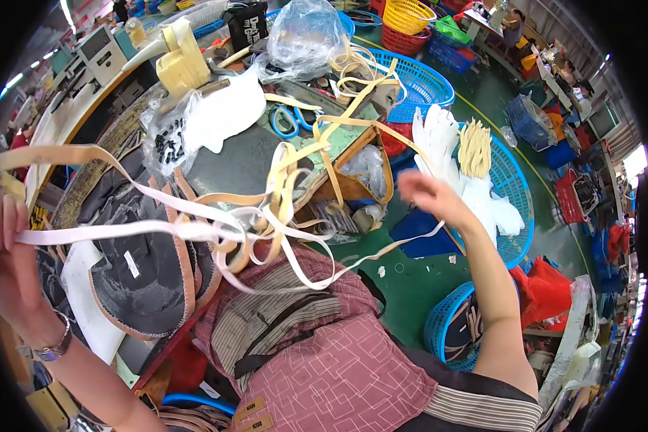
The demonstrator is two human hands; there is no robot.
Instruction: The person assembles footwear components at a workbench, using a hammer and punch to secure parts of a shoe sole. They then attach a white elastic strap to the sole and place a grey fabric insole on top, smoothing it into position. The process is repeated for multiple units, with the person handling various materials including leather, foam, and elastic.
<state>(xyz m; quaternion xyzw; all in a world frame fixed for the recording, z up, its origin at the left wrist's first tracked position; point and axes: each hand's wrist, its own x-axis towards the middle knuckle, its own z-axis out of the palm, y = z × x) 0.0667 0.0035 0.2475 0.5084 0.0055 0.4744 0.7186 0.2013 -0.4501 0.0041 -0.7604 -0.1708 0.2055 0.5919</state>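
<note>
At the left edge my left hand (11, 245) is closed on a long pale fabric strip (108, 232), pulled out sideways; a tan length also runs past its fingers. The strips meet in a loose tangle (266, 223) of white and tan loops, hanging over the table edge and my lap. My right hand (435, 198) is raised at the right, near another strip of the tangle. Motion blurs its fingers, so its grip is unclear. Below the left strips lie dark, shoe-shaped padded pieces (140, 281) with tan edging.
Blue-handled scissors (285, 122), a white sheet (230, 108) and a bag of small black pieces (169, 140) lie on the table. A yellow container (182, 68) stands behind. White gloves (479, 201) rest on a blue basket (515, 187); another blue basket (439, 324) stands lower right.
</note>
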